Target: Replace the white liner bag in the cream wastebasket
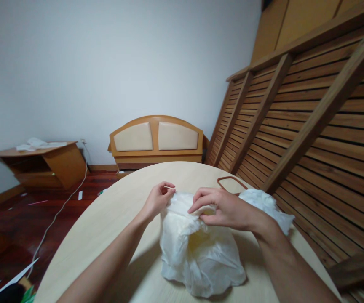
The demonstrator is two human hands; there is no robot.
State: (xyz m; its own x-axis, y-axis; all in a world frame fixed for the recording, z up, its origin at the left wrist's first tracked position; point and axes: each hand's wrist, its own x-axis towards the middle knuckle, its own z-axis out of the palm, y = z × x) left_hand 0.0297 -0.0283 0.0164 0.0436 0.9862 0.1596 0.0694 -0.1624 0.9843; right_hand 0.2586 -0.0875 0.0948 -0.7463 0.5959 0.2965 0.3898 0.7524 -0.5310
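**White bag (201, 265) pinched between both hands**

Stands creased and puffed on the near part of the round pale bench (106, 235), yellowish at the middle. Pinched at its far left edge by the left fingers (169, 194), nearly closed. Gathered at the top by the right fingers (198, 204), curled and partly closed around a loose fold. Just beyond to the right, near the rim: crumpled white bundle (266, 204) beside a brown loop (228, 177). Past the bench: leaning slatted wooden frame (311, 113) on the right; dark red floor (96, 185) and low cabinet (65, 168) on the left; then arched headboard (155, 139) by the pale wall (137, 50).
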